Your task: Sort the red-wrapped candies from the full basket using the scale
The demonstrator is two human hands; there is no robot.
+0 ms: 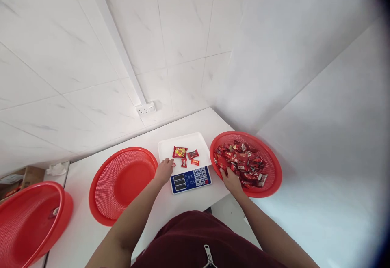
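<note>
A white scale [199, 141] with a blue keypad [191, 179] stands on the white counter. Several red wrapped sweets [184, 154] lie on its pan. My left hand [163, 170] rests at the pan's front left corner, fingers closed on a small red sweet [173, 164]. My right hand [231, 180] reaches into the red basket on the right [271, 158], fingers curled among its heap of red sweets [242, 162]; what they hold is hidden.
An empty red basket [122, 180] sits left of the scale. Another red basket [30, 215] with one small item stands at the far left on a lower surface. A wall socket [145, 108] is behind the scale. Tiled walls enclose the corner.
</note>
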